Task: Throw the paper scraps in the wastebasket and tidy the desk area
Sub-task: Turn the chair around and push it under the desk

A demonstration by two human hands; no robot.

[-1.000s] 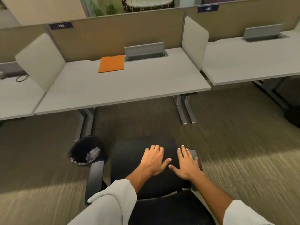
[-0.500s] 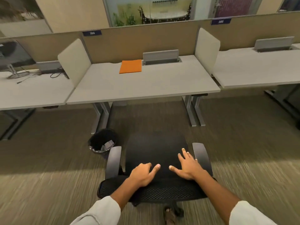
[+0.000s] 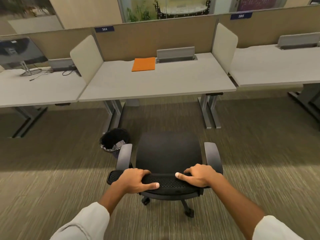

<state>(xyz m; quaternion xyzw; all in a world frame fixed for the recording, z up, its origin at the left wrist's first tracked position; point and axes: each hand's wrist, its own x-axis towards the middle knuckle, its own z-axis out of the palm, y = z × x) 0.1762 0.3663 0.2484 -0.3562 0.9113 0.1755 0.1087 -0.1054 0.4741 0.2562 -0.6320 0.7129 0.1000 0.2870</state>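
Scraps in black mesh wastebasket (image 3: pixel 114 142) | I judge tidying left | left hand (image 3: pixel 136 180), right hand (image 3: pixel 200 175) fingers clamped on black mesh chair back (image 3: pixel 166 181), short of grey table (image 3: pixel 155 87)

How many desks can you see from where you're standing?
3. The middle desk sits straight ahead, bearing an orange folder. One desk on the left holds a monitor. One desk stands right. Others may lie outside the view.

Both arms fwd; left hand (image 3: pixel 134 181) & right hand (image 3: pixel 200 175) fingers curled, gripping chair backrest (image 3: pixel 166 181).

monitor (image 3: pixel 20 51), cables (image 3: pixel 52 72), carpet (image 3: pixel 52 179)
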